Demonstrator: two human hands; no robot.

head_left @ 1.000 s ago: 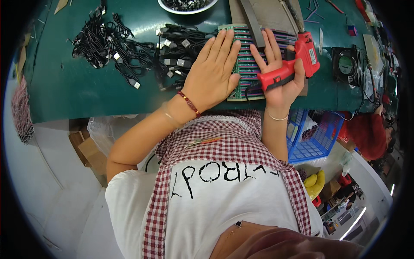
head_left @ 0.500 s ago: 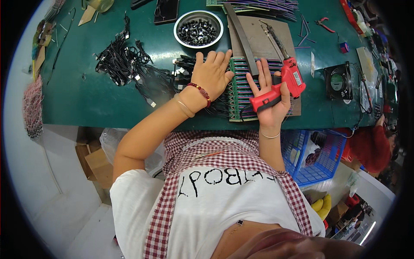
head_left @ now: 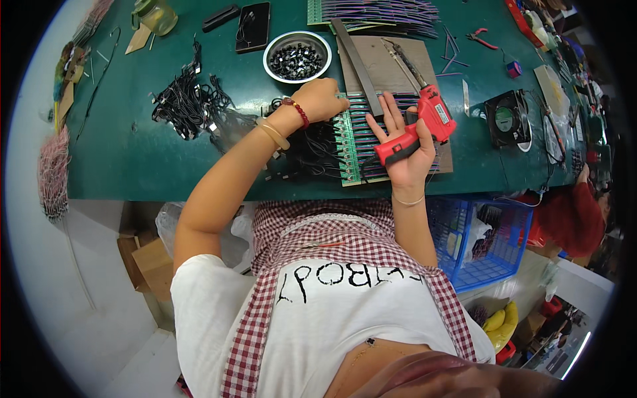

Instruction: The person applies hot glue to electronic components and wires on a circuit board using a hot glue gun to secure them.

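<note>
My left hand (head_left: 320,99) is at the upper left corner of the row of green circuit boards (head_left: 346,149), fingers curled in. What its fingertips hold, if anything, is hidden. My right hand (head_left: 410,167) lies palm up with a red soldering gun (head_left: 434,114) held under the thumb, its other fingers stretched toward the boards. The gun's tip points away from me over a brown board (head_left: 424,60). Purple and dark wires run from the circuit boards, beneath my right hand. A grey metal bar (head_left: 358,66) lies slantwise, its near end by my right fingertips.
Beyond my left hand stands a metal bowl (head_left: 325,69) of small black parts. Black cables (head_left: 189,99) lie in a heap at left. More wired boards (head_left: 385,13) lie at the back. Pliers (head_left: 484,41) and a small fan (head_left: 509,119) are at right; a blue crate (head_left: 484,265) is below the table edge.
My left hand has gone from lying flat with fingers spread to curled fingers at the boards' upper left corner. The right hand still holds the soldering gun. The whole view has shifted slightly.
</note>
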